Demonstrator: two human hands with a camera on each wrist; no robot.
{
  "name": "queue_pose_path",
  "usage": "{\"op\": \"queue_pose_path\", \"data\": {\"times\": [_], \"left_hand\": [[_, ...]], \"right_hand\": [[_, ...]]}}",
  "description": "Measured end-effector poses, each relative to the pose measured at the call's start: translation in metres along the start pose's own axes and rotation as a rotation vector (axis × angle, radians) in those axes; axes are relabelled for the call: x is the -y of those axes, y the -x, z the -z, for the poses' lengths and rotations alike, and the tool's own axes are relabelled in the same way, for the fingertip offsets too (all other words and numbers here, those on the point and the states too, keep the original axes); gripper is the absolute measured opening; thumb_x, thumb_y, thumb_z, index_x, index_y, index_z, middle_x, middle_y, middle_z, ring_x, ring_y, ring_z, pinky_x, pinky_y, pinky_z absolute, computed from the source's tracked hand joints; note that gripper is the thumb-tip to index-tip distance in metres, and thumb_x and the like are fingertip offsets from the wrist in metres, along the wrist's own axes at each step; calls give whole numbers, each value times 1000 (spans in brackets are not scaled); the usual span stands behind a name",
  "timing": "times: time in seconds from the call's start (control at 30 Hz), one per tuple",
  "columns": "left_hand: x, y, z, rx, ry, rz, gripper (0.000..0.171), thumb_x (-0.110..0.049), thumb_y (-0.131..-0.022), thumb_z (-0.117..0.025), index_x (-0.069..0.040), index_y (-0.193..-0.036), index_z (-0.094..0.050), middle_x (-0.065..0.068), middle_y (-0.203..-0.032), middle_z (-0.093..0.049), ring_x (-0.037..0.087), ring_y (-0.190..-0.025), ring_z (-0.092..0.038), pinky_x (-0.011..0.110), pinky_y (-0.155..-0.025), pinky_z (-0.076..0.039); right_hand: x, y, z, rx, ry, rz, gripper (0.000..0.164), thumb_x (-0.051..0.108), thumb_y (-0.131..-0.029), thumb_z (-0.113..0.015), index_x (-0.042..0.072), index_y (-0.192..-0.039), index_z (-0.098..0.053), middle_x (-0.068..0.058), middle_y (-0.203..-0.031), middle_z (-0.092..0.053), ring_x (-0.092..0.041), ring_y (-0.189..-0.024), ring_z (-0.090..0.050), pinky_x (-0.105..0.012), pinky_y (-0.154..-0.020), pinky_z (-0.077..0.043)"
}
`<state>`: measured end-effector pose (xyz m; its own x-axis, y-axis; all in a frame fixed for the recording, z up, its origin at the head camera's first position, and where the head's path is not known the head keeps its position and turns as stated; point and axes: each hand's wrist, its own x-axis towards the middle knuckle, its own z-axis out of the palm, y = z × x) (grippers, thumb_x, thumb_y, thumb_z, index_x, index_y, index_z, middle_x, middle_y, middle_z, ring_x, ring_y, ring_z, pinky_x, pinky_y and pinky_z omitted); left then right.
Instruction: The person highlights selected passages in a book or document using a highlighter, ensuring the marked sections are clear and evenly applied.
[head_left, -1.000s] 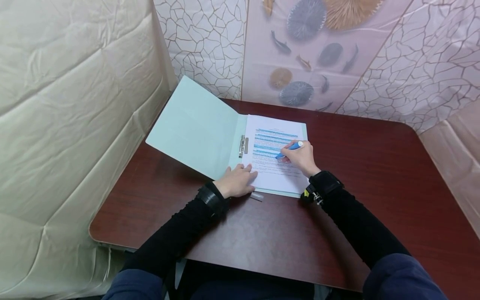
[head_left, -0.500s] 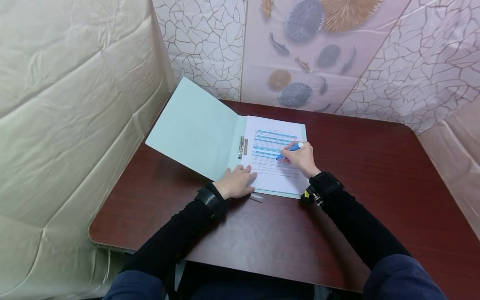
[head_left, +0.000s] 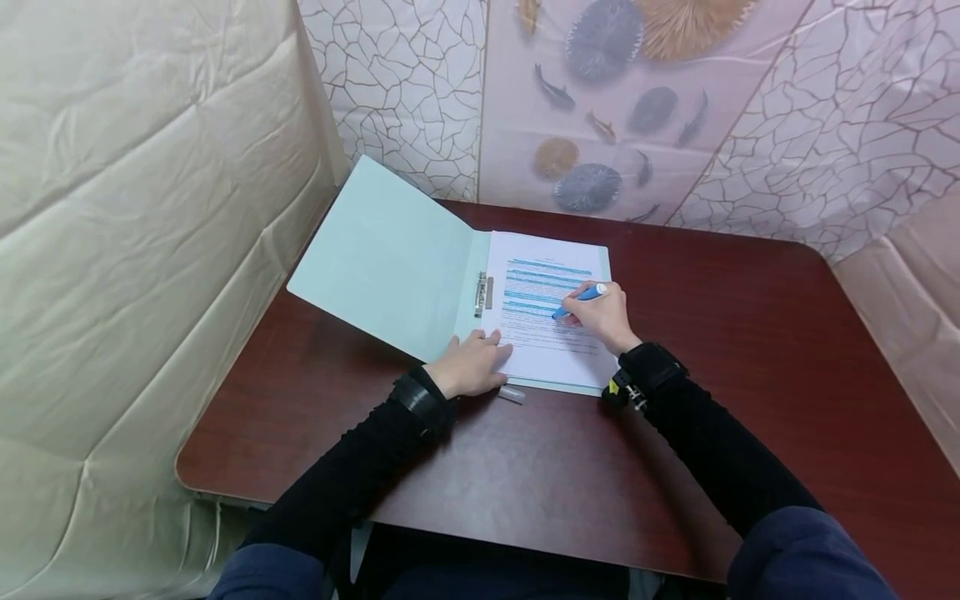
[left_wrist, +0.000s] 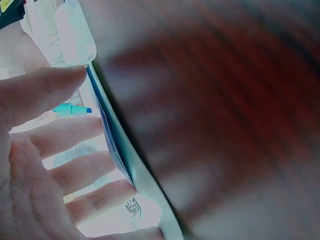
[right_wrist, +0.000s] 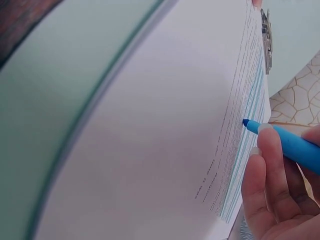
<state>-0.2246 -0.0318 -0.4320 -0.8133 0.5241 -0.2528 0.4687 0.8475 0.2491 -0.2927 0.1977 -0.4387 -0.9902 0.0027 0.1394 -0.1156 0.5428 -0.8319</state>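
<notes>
Folder (head_left: 382, 258) and wall (head_left: 408, 92) shift a hair L. in head view; R. hand (head_left: 606, 318) and marker (right_wrist: 296, 144) hold spot

Far L., a pale cloth (head_left: 150, 250) hangs beside the dk. wood table (head_left: 750, 350). The mint folder lies open on it, cover to the L., w/ a metal clip (head_left: 481, 294) near the spine. A person's L. hand (head_left: 468, 367) lies w/ fingers spread at the lower L. corner of the printed pg. (head_left: 555, 364); a clear cap (head_left: 512, 395) rests on the tabletop just beside the thumb. Blue highlights run across upper lines; lower text is plain. R. of ctr., the blue marker slants over mid-pg., uncapped, tip at the edge of the highlights; can't tell if it touches. R. hand pinches the barrel betw. thumb & fingers. Far R., pinkish cloth (head_left: 911, 283) hangs.
</notes>
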Motion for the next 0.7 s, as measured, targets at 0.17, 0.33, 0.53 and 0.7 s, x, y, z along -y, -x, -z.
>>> {"op": "queue_pose_path", "data": {"times": [0.17,0.33,0.53,0.7], "left_hand": [[-1,-1,0,1,-8,-4,55,-37,-89,-51,-18,-139,-36,10,-148,-24,29,-134,-23,59,-101,-23],[-1,-1,-1,-5,0,-12,55,-36,-89,-52,-17,-139,-36,11,-148,-24,30,-134,-23,59,-101,-22],[-1,0,-1,-7,-8,-6,54,-36,-90,-51,-17,-139,-36,10,-148,-25,29,-134,-23,59,-101,-23],[0,-1,-2,-18,-10,-10,55,-37,-89,-51,-17,-138,-37,11,-147,-25,30,-134,-23,59,-101,-23]], "right_hand": [[-1,0,1,-6,2,-6,10,13,-77,-64,3,-79,-64,-20,-72,-67,-29,-62,-66,-27,-57,-51],[-2,1,3,-14,3,-14,10,13,-76,-65,3,-78,-65,-19,-72,-67,-28,-61,-66,-26,-56,-51],[-3,-1,3,-8,-10,-11,11,14,-77,-65,3,-78,-64,-19,-73,-67,-29,-62,-66,-31,-58,-52],[-3,-1,3,-13,-6,-18,11,14,-76,-65,3,-77,-65,-19,-73,-68,-28,-62,-66,-30,-56,-52]]}}
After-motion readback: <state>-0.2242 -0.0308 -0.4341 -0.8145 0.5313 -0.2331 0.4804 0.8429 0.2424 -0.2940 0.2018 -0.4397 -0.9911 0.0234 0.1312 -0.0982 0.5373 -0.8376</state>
